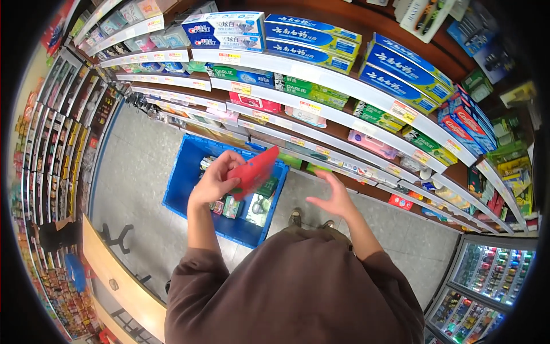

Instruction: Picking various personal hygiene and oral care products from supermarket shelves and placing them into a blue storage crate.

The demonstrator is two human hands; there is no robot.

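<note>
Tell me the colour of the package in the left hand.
The package is mainly red, seen in the head view.

Packages [231,207] lie in the crate [184,175], left of 2 shoes [295,217], before the shelves [301,70].

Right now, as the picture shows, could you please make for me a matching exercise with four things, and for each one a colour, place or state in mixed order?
Column one:
1. flat packet
2. crate
3. right hand
4. glass-door cabinet

Column two:
A. lit inside, at the lower right of the picture
B. red, held in the left hand
C. open and empty, thumb apart from the fingers
D. blue, with several packages inside

Right pairs: 1-B, 2-D, 3-C, 4-A
</note>
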